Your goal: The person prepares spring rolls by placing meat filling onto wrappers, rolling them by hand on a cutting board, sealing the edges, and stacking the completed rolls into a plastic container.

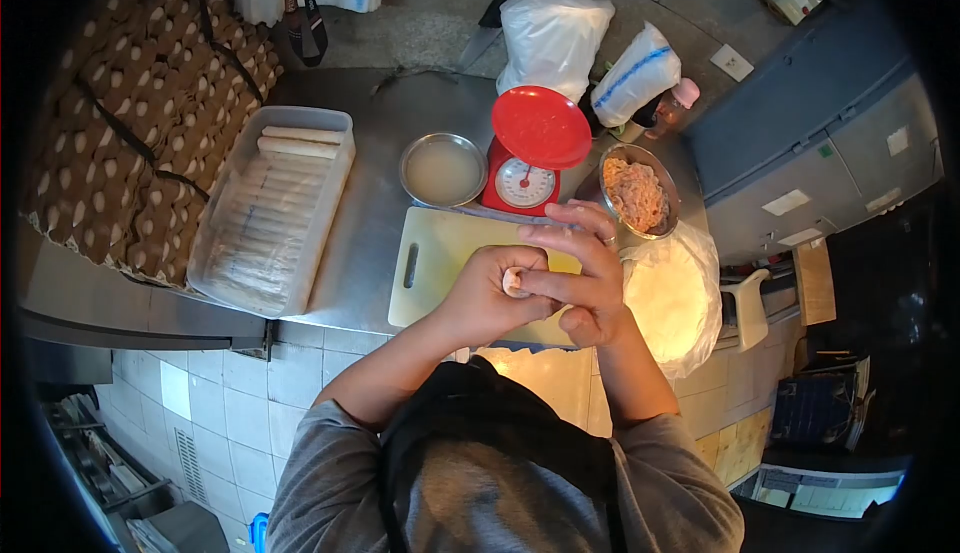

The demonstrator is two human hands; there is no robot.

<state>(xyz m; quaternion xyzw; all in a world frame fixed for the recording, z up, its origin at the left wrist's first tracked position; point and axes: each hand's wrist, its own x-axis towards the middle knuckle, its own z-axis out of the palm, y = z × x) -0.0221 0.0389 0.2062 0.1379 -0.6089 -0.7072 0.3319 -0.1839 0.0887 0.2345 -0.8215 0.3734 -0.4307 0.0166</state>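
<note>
Left hand (478,298) curled closed around a small pale roll (513,282), its pinkish end showing above the cutting board (440,243), right hand (590,278) partly open, one finger at that end, red scale (525,185) just beyond the board.

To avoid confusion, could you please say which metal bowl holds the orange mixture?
The bowl right of the scale; the other bowl, left of it, holds cloudy liquid.

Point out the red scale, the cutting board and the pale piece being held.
Red scale (541,131): head view, on its round red pan.
Cutting board (447,248): head view, on its bare surface near the handle slot.
Pale piece (513,281): head view, on its exposed end.
</note>
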